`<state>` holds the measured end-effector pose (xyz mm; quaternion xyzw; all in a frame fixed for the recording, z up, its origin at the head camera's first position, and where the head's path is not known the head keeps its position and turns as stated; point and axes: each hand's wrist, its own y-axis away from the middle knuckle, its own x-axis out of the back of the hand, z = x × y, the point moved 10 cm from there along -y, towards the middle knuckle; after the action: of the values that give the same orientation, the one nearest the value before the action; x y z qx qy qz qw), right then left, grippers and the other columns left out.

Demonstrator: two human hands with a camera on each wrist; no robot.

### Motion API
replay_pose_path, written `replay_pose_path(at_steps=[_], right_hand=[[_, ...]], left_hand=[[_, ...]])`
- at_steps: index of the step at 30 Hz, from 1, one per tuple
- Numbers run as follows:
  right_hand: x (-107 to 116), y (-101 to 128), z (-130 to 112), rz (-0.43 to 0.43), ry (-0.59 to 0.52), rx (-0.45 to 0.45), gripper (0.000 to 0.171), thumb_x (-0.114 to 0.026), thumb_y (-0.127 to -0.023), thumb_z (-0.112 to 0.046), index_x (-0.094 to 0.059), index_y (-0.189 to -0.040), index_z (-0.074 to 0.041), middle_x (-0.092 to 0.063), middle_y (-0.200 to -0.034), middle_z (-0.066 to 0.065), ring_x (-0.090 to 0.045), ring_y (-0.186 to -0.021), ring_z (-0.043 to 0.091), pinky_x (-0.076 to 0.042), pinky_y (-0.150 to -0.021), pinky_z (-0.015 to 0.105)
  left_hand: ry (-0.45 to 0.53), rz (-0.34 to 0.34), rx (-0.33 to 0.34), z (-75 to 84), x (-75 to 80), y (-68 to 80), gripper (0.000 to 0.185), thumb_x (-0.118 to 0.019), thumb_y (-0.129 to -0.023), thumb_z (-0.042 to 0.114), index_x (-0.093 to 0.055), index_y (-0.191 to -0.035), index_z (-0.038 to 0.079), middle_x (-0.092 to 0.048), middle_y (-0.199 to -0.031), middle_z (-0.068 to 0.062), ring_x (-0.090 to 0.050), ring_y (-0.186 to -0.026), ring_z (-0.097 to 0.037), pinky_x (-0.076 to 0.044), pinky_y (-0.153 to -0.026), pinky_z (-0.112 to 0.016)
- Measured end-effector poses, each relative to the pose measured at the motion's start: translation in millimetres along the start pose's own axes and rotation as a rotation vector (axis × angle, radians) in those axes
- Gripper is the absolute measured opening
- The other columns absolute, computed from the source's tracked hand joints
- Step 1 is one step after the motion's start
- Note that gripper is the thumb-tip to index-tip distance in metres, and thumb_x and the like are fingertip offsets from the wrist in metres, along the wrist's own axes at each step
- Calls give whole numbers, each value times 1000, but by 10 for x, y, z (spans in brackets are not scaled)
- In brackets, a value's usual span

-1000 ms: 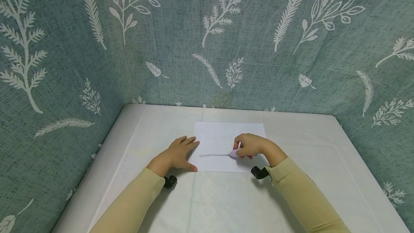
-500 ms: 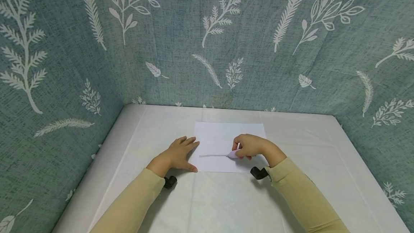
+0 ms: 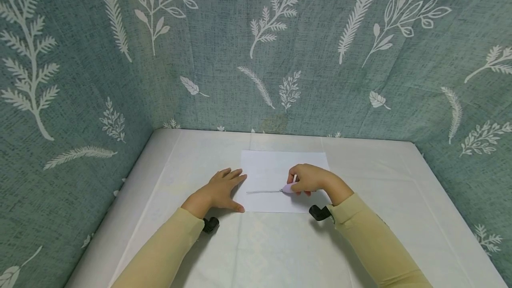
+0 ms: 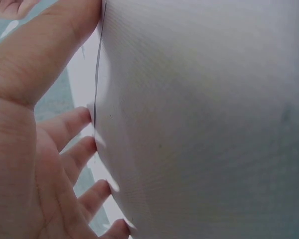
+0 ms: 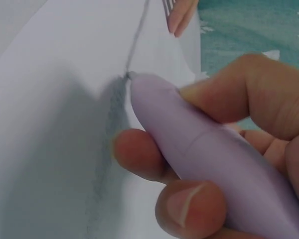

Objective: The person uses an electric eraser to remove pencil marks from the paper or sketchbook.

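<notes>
A lilac, thick-bodied electric eraser [image 5: 189, 124] is pinched between the thumb and fingers of my right hand [image 3: 314, 178]. Its small tip touches the white paper [image 3: 272, 163] at the right end of a dark grey line [image 3: 262, 192]. In the right wrist view the line [image 5: 138, 37] runs up from the tip, while a faint smudgy band lies on the other side, partly in shadow. My left hand [image 3: 221, 190] rests with spread fingers at the paper's left edge, fingertips and thumb touching it. The left wrist view shows these fingers [image 4: 72, 159] from below.
The paper lies on a white-covered table [image 3: 288, 252]. A green-grey curtain with white leaf prints [image 3: 224, 57] surrounds the back and sides. Black wrist cameras sit below the left cuff [image 3: 210, 225] and right cuff [image 3: 318, 213].
My right hand has shifted slightly left with the electric eraser, and the grey line now ends a little further left. The left hand and paper stay in place.
</notes>
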<state>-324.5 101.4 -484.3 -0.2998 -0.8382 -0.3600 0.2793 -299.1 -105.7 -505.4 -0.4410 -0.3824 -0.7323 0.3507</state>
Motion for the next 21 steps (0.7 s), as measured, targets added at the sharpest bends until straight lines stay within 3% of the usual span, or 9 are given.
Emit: replay_pose_path(at_steps=[21], right_hand=[[-41,-18,23,-24,-24,-22,5,-68,-94,-16,-64,-98,-14,-69,-75,3,-51,-47,19,-36,-44,26]], left_hand=[[-11,-5,0,-3,-4,-8,107,-83,-71,60,-37,-157,16,-25,-165,-8,-16,-150,-41,-19,-118,-58]])
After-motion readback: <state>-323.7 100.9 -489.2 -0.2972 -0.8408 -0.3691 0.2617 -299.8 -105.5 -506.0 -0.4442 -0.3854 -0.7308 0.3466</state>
